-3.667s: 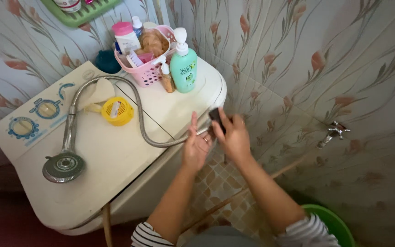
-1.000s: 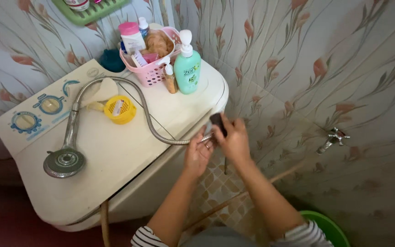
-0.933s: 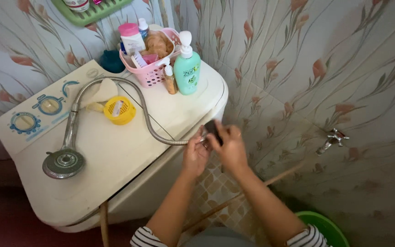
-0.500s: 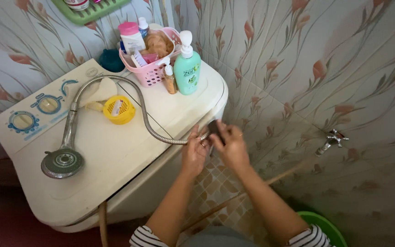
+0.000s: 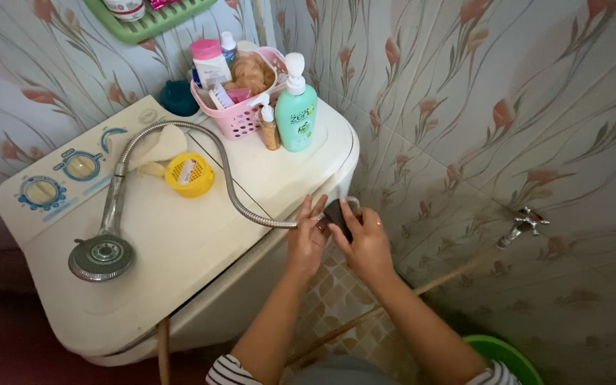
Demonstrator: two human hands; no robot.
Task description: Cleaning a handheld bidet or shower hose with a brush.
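A chrome shower hose (image 5: 231, 187) runs from a round shower head (image 5: 101, 258) lying on the white washing machine top (image 5: 180, 242) to the machine's right edge. My left hand (image 5: 306, 239) holds the hose's end there, fingers spread upward. Pressed against that same end is a small dark object (image 5: 336, 212), gripped by my right hand (image 5: 366, 242). The hose end itself is mostly hidden between my hands.
A pink basket (image 5: 239, 114) of toiletries, a green pump bottle (image 5: 296, 114), a small brown bottle (image 5: 271, 131) and a yellow round lid (image 5: 189, 175) stand on the machine. A wall tap (image 5: 523, 224) sticks out at right. A green basin (image 5: 507, 358) sits below.
My hands have stayed at the hose end, shifting slightly; my right hand keeps working the dark object against it. My left fingers have opened upward. The view has shifted a little.
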